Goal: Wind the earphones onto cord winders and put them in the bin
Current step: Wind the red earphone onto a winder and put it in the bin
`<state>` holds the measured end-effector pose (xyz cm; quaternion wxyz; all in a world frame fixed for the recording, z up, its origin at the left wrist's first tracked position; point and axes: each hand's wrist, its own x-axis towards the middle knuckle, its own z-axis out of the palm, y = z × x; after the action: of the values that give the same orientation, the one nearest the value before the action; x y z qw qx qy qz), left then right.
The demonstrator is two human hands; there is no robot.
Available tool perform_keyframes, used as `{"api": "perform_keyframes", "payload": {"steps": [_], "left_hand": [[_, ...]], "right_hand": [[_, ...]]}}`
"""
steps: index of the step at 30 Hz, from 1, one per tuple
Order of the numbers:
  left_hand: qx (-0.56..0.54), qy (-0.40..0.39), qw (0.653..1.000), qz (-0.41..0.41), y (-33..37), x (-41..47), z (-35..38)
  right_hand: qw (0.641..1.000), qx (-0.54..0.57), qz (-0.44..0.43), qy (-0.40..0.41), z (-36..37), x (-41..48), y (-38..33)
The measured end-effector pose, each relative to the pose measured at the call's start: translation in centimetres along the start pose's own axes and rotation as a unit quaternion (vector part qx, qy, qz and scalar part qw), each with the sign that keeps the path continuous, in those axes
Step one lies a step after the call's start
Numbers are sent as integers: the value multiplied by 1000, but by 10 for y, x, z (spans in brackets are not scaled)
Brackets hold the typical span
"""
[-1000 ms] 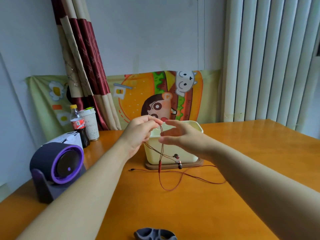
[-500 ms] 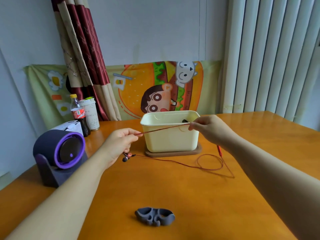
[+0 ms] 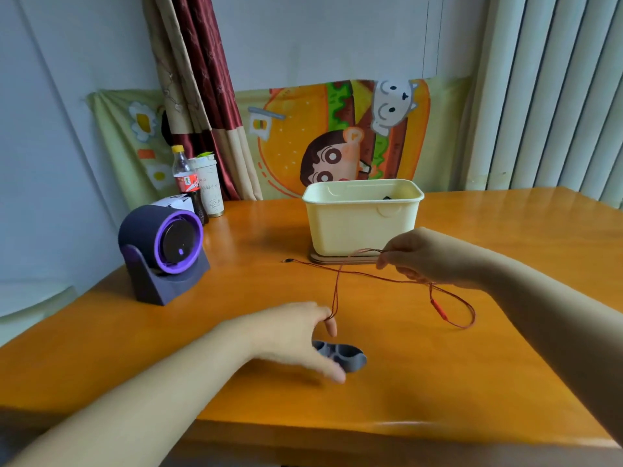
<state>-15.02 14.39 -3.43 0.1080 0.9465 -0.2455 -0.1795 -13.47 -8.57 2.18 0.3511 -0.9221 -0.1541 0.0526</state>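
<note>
Bringing the left hand [image 3: 290, 335] down from beside the bin [image 3: 364, 227] toward 6 o'clock since half a second ago, and lowering the right hand [image 3: 418, 256] from the bin's rim to just in front of its near wall. Working over the orange table [image 3: 505, 382], with the cream bin standing toward 12 o'clock on a thin brown base [image 3: 344, 261] and hiding something dark [image 3: 387, 198] inside, too little showing to name. Gripping the red earphones [image 3: 337, 281] at two places: pinching the doubled end of the cord at the left fingertips, spreading the other left fingers loosely and blurrily, reaching the thumb past the grey cord winder [image 3: 349, 357] lying at 6 o'clock; nipping the cord between right thumb and forefinger, curling the remaining fingers under. Letting the slack trail on the wood, dropping the inline remote [image 3: 438, 306] toward 4 o'clock of the right hand, leaving the plug [image 3: 286, 261] out at 11 o'clock near the bin's left corner. Not seeing the earbuds, possibly tucked in the left palm. Apparently picking up the winder without losing the cord. Probably calling for scooping the winder with thumb and spare fingers only, keeping the pinch closed, holding light tension with the right hand, feeding slack slowly, and watching against snagging the remote or dragging the plug into a knot.
</note>
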Motion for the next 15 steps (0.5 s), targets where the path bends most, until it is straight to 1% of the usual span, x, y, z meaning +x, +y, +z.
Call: {"api": "perform_keyframes", "payload": {"steps": [2, 4, 7, 9, 10, 12, 13, 15], "left_hand": [[44, -16, 999, 11, -1, -1, 1], [45, -16, 999, 23, -4, 2, 2], [21, 28, 999, 26, -9, 12, -5], [-6, 69, 997, 18, -9, 18, -14], [-29, 90, 995, 14, -10, 21, -18], [-102, 131, 986, 26, -12, 28, -28], [-146, 145, 978, 43, -13, 32, -37], [-218, 146, 961, 86, -14, 38, -49]], "right_hand": [[1000, 10, 0, 13, -6, 0, 0], [999, 27, -1, 29, -13, 1, -1], [996, 76, -1, 39, -22, 6, -4], [990, 122, -10, 66, -27, 10, -8], [985, 141, -23, 94, -29, 12, -9], [969, 146, -55, 190, -35, 18, -13], [956, 138, -71, 249, -41, 22, -16], [925, 151, -93, 337, -52, 29, -20]]}}
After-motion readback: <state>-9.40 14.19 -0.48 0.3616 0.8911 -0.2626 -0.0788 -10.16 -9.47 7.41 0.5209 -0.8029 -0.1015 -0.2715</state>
